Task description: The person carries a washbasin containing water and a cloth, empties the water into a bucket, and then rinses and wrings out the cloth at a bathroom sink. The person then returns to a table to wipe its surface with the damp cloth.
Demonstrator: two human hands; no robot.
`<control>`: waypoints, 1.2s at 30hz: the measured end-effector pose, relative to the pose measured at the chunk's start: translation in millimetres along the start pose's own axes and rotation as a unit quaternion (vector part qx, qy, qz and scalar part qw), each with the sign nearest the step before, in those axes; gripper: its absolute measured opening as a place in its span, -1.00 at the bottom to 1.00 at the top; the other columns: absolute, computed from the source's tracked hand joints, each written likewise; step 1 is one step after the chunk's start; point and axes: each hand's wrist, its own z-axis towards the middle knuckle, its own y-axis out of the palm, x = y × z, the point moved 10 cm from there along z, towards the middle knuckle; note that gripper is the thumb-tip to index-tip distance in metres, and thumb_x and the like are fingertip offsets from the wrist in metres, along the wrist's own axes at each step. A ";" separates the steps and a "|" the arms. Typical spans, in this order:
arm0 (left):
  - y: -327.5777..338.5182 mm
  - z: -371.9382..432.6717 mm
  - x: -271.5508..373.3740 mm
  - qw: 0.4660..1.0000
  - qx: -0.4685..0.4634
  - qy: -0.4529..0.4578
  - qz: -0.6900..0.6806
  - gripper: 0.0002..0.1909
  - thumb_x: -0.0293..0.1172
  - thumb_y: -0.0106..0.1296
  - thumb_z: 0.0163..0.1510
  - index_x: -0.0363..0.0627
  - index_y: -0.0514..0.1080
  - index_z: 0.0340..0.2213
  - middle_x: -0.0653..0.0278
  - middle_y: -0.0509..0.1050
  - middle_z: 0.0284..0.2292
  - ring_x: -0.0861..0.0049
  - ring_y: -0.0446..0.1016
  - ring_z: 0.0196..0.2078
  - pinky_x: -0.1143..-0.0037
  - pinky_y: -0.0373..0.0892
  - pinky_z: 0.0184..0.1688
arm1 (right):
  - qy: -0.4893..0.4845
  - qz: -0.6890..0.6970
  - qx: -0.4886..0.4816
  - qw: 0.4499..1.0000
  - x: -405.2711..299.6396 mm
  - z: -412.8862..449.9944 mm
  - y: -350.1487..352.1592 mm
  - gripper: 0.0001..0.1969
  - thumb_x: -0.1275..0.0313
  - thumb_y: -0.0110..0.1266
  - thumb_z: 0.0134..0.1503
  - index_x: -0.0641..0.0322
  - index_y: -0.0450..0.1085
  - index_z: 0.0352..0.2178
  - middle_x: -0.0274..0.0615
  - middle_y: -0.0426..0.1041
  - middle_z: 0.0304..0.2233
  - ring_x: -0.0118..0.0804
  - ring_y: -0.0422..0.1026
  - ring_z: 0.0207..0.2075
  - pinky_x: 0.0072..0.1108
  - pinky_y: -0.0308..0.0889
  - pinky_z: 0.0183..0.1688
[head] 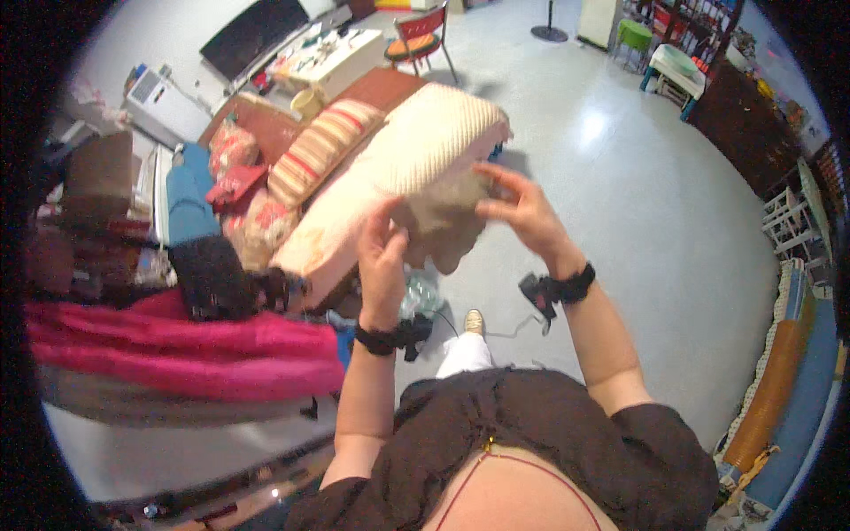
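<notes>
A greyish-brown cloth (445, 219), blurred, hangs between my two hands above the floor, beside a long seat with a cream ribbed cover (425, 146). At the cloth's left edge is my left hand (383, 255), its fingers curled near the fabric; whether they grip it is unclear. My right hand (521, 209) is at the cloth's upper right, thumb and fingers apart at its edge, and its hold is also unclear. Each wrist wears a black band with a small device. A striped cushion (325, 149) lies on the seat's far side.
Patterned cushions (232, 149) and a black bag (209, 275) are at the left, above a bright pink cloth (192, 355). Behind the seat stand a cluttered white table (358, 56) and a red chair (422, 30). A clear plastic item (420, 297) and a thin cable are near my foot.
</notes>
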 end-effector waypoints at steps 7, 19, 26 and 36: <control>86.3 80.1 -41.9 0.984 -0.178 0.017 -0.026 -0.41 -0.71 -0.23 -0.15 -0.24 0.16 0.02 0.22 0.24 -0.05 0.53 0.25 -0.02 0.52 0.20 0.02 | 0.017 -0.395 -0.025 0.918 22.9 52.4 -58.7 -0.78 0.40 0.19 -0.17 0.27 0.45 -0.45 -0.18 0.29 -0.22 -0.27 0.29 -0.20 -0.51 0.24 -0.17; 220.2 215.1 -134.0 0.895 -0.261 -0.226 -0.282 -0.45 -0.21 -0.11 0.12 0.03 0.00 0.10 0.29 0.17 -0.04 0.55 0.21 -0.06 0.55 0.25 -0.11 | 0.121 0.221 0.143 0.957 38.9 174.9 -148.6 -0.78 0.41 -0.15 0.15 0.35 0.28 -0.23 -0.31 0.38 -0.34 -0.54 0.35 -0.34 -0.67 0.31 -0.29; 275.1 299.3 -183.1 0.933 -0.144 -0.212 -0.253 -0.71 -0.29 -0.13 0.09 -0.26 0.28 -0.23 0.27 0.37 -0.33 0.61 0.36 -0.31 0.60 0.30 -0.24 | 0.014 -0.102 0.193 0.976 21.0 228.4 -240.3 -0.77 0.50 -0.26 0.10 0.36 0.26 -0.24 -0.20 0.36 -0.42 -0.43 0.31 -0.38 -0.57 0.25 -0.32; 390.0 432.7 -209.5 0.918 -0.143 -0.205 -0.307 -0.64 -0.15 -0.21 0.10 -0.23 0.35 -0.32 0.27 0.41 -0.37 0.55 0.38 -0.31 0.54 0.31 -0.24 | -0.060 -0.258 0.057 0.963 -49.6 337.9 -352.1 -0.80 0.47 -0.16 0.01 0.43 0.19 -0.35 0.10 0.32 -0.44 -0.08 0.34 -0.39 -0.42 0.23 -0.32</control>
